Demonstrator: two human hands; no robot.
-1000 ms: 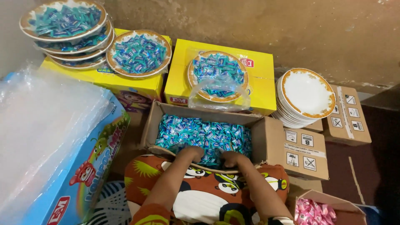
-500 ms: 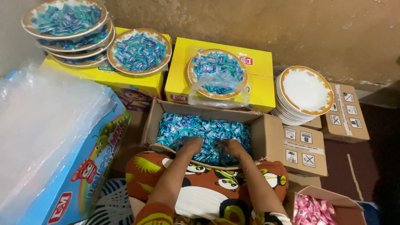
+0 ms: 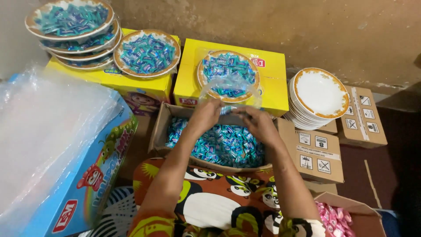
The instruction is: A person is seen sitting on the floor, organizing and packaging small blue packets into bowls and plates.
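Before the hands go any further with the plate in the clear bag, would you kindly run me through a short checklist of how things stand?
1. Both hands at the bag: left hand and right hand touch the clear plastic bag: ok.
2. Round gold-rimmed plate of blue-wrapped sweets rests on the yellow cardboard box: ok.
3. Bag fully over the plate: cannot tell.
4. Open brown cardboard box of blue sweets below the hands holds plenty: ok.
5. Stack of empty white gold-rimmed plates at the right: ok.
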